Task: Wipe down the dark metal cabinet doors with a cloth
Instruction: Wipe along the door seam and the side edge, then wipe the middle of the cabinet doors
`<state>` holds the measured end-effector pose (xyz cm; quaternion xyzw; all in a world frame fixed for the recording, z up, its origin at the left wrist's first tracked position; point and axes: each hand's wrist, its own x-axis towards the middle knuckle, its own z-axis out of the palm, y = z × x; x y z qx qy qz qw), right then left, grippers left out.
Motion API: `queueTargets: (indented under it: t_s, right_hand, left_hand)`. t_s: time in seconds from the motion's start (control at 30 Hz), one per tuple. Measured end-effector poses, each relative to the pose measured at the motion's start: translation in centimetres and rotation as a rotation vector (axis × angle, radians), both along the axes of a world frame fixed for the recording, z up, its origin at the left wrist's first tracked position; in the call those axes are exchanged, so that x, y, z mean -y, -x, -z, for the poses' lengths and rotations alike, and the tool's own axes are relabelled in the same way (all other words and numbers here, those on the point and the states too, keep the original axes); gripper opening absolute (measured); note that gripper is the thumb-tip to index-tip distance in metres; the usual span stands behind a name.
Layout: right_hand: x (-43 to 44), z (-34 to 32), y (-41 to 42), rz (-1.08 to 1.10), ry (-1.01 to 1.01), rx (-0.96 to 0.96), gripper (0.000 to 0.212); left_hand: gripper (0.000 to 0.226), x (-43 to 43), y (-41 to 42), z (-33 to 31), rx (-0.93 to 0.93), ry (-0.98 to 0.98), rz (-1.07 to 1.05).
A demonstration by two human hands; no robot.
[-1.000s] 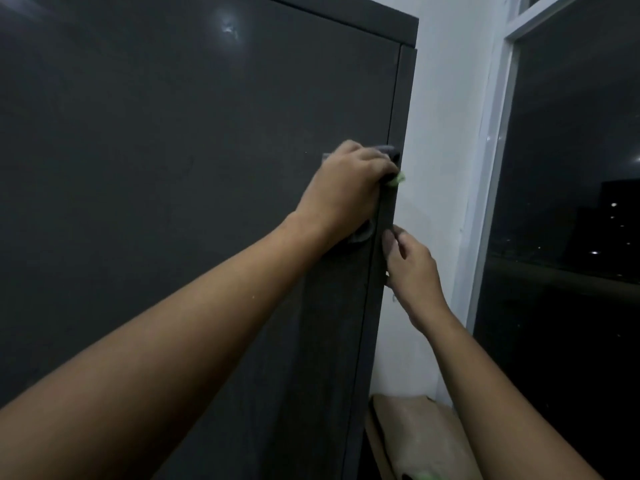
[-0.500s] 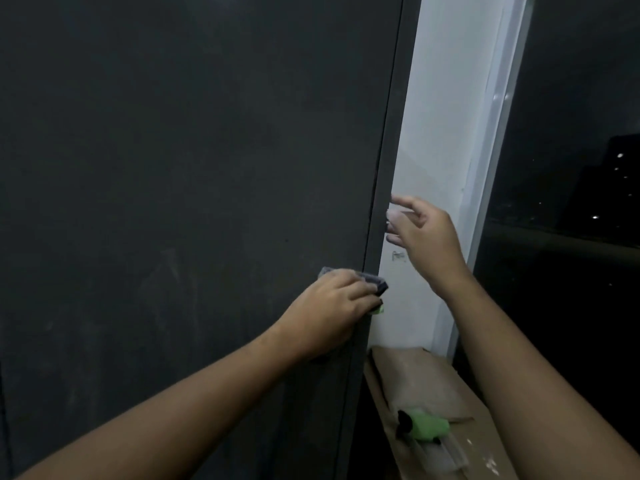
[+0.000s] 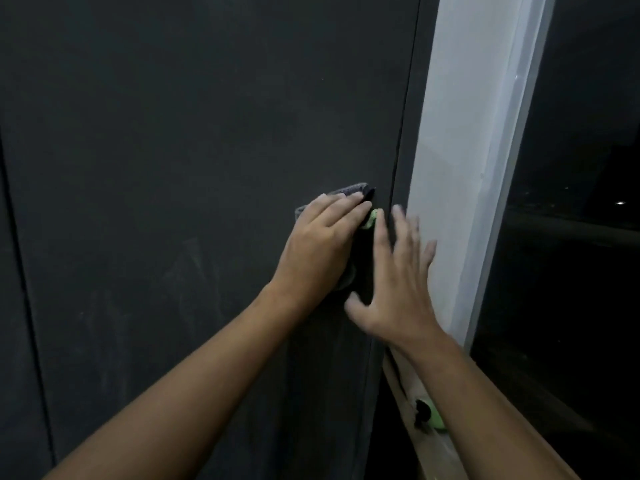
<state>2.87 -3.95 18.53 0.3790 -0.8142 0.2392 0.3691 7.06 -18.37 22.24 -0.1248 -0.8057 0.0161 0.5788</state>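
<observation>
The dark metal cabinet door (image 3: pixel 207 150) fills most of the view, with faint wipe streaks low on it. My left hand (image 3: pixel 322 247) presses a grey cloth (image 3: pixel 346 189) with a green edge flat against the door near its right edge, fingers nearly straight over it. Only the cloth's top and left corners show past the hand. My right hand (image 3: pixel 398 282) lies beside it, blurred, fingers spread over the door's right edge and the cabinet's narrow side strip (image 3: pixel 408 116).
A white wall strip (image 3: pixel 460 150) and a white window frame with dark glass (image 3: pixel 588 271) stand right of the cabinet. Below, a brown ledge (image 3: pixel 433 459) carries a green and black object (image 3: pixel 431 415). Another door seam runs at the far left (image 3: pixel 20 271).
My left hand slid the cloth up the door's right edge and flattened on it. My right hand came down and left from the wall to the door edge beside the left.
</observation>
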Motion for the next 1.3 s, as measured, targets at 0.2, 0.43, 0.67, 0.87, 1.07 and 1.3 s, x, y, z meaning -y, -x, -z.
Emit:
queueTargets:
  t_s: [0.2,0.43,0.67,0.87,1.07,1.3]
  right_hand:
    - [4.6,1.7,-0.4,-0.016,0.062,-0.028,0.121]
    - [8.5,-0.1,-0.3,-0.097,0.419,-0.328,0.077]
    - [12.7,-0.9,-1.6,-0.277,0.275,-0.556,0.063]
    - [10.9,0.5,-0.5,-0.374,-0.100,-0.836,0.053]
    - [12.2,-3.1,-1.8,-0.148,0.364,-0.546,0.055]
    - [17.5,-0.1,-5.8,-0.427,-0.114,-0.771,0.046]
  left_hand:
    - [0.053,1.0,-3.4,1.0,0.430,-0.120,0.135]
    - [0.069,5.4,-10.0,0.0,0.374,-0.296,0.165]
    - [0.069,13.9,-14.4,-2.4,0.201,-0.328,-0.189]
    - [0.071,19.0,-17.2,-1.2,0.294,-0.175,-0.314]
    - [0.066,21.6,-17.9,-0.8,0.287,-0.104,-0.302]
    - [0.061,23.3,-18.6,-1.1,0.274,-0.048,-0.198]
